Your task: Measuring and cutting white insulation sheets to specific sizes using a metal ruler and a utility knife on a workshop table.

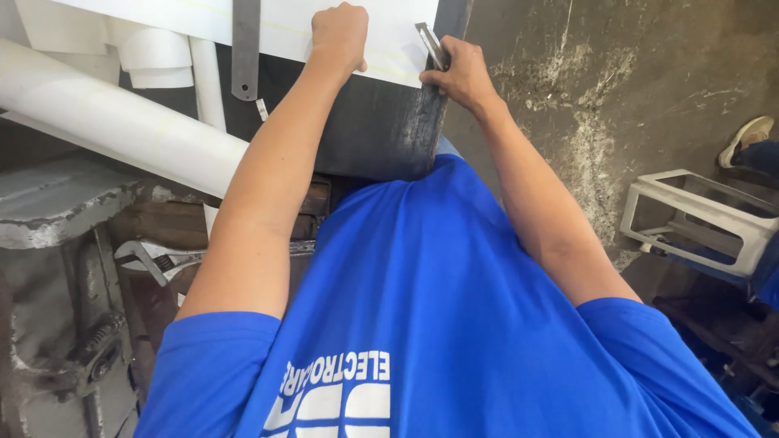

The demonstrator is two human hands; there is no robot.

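The right hand has its fingers curled tight around a slim metal tool, a flat grey blade with a bright edge, gripped at the right edge of the white sheet. The tool slants up and away from the knuckles, its tip over the sheet's corner. The left hand is balled into a fist, knuckles down, pressing on the same sheet a little to the left; I cannot tell whether anything is inside it.

The sheet is smooth, matt and white, with faint pale lines across it. It lies on a dark slab, thick and rough along its cut edge, streaked with grey. A long steel ruler rests across the sheet's left part, dull and straight, with a hole near its lower end.

To the left lie white pipes, round and plain, one thick and slanting, with thinner ones behind it. Below them sits an adjustable wrench, silver and worn, on a grimy brown bench. The person wears a blue shirt.

The floor is bare concrete, stained and scuffed with white patches. A white metal frame stands on it at the right, and another person's shoe shows beyond it.
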